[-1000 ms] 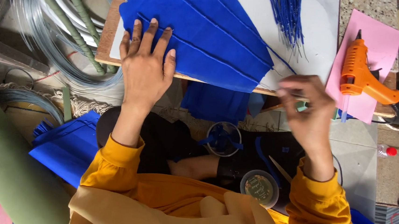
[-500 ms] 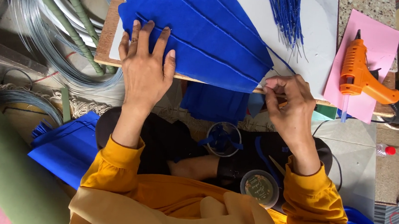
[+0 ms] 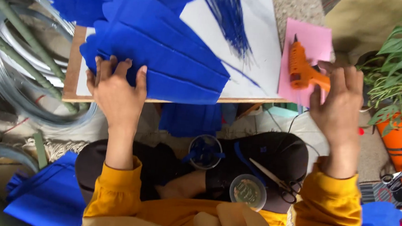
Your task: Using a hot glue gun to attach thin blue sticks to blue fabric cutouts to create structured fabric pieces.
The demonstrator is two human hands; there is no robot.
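Since half a second ago the right hand (image 3: pixel 339 101) has swung out from the board's edge to the orange glue gun (image 3: pixel 305 69), fingers spread and reaching over its handle, not yet closed as far as I can tell. Nearest, scissors (image 3: pixel 277 180) and a small round tub (image 3: pixel 248 191) rest on the lap. Farther out, the left hand (image 3: pixel 116 93) presses flat and open on the pleated blue felt fan (image 3: pixel 160 53) on the table (image 3: pixel 262 51). The felt looks light and floppy, best pinned by its gathered end; the gun is rigid, best taken by its grip.

Left hand (image 3: pixel 116 90) pressed flat; right hand (image 3: pixel 337 108) open, reaching.
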